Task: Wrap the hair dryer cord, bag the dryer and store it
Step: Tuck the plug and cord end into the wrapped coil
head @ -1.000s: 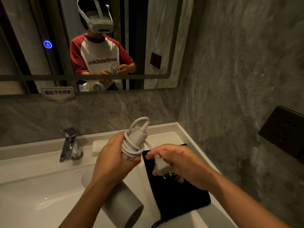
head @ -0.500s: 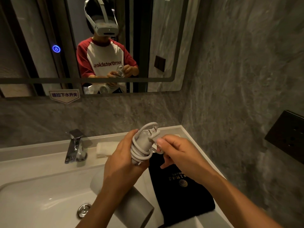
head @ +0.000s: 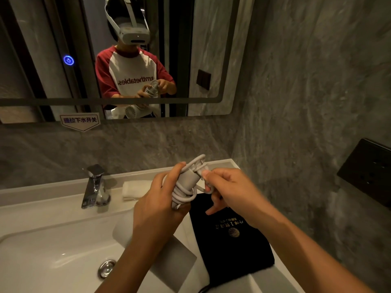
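My left hand (head: 157, 205) grips the handle of a light grey hair dryer (head: 160, 259), held upside down above the sink, barrel pointing toward me. Its pale cord (head: 183, 194) is coiled several times around the handle. My right hand (head: 228, 190) pinches the cord's plug end at the top of the handle; the plug itself is mostly hidden by my fingers. A black drawstring bag (head: 234, 246) with a gold logo lies flat on the counter below my right hand.
A white sink basin (head: 48, 250) with a chrome drain and a chrome faucet (head: 95, 187) lies to the left. A folded white cloth (head: 135, 189) rests behind. A mirror (head: 211, 49) hangs above; a black wall socket (head: 366, 172) sits on the grey wall, right.
My right hand has brought the plug from below the handle up to its top end. Both hands and the dryer have shifted slightly right.
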